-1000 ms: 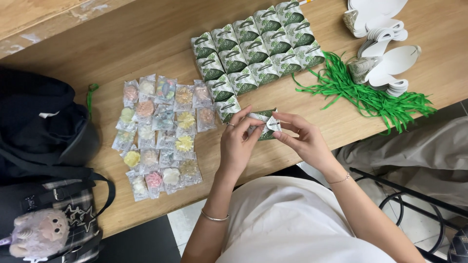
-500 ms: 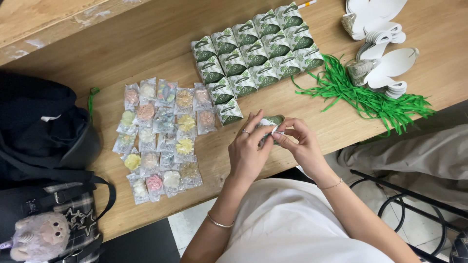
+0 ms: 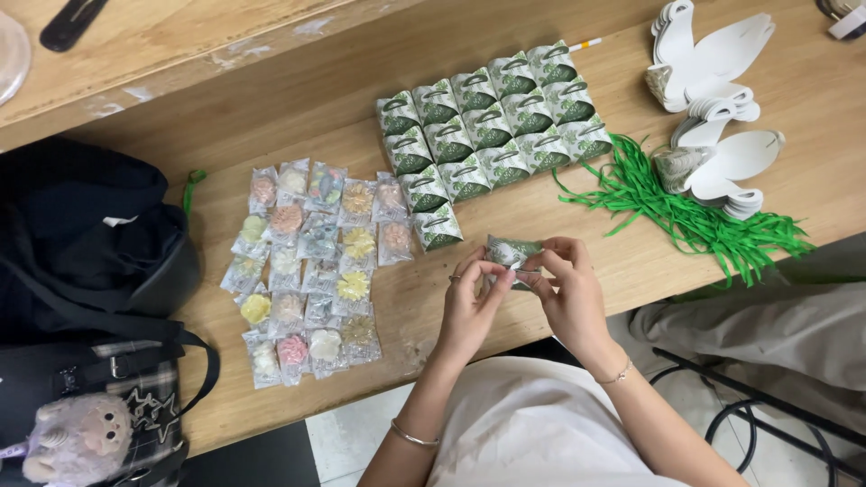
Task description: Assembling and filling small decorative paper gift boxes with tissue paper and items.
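Both hands up over the counter's (image 3: 577, 243) near edge, and I've got a small green-and-white box (image 3: 511, 253) pinched between them. Left hand (image 3: 471, 307) grips its left side, fingers curled tight on it; right hand (image 3: 568, 293) has thumb and forefinger closed on the box's front. It's held just off the wood, right beside the block of finished boxes (image 3: 492, 135). Wrapped sweets (image 3: 311, 261) lie in rows to my left, green ribbons (image 3: 695, 216) and white cut-outs (image 3: 722, 162) to my right, a black bag (image 3: 81, 234) far left.
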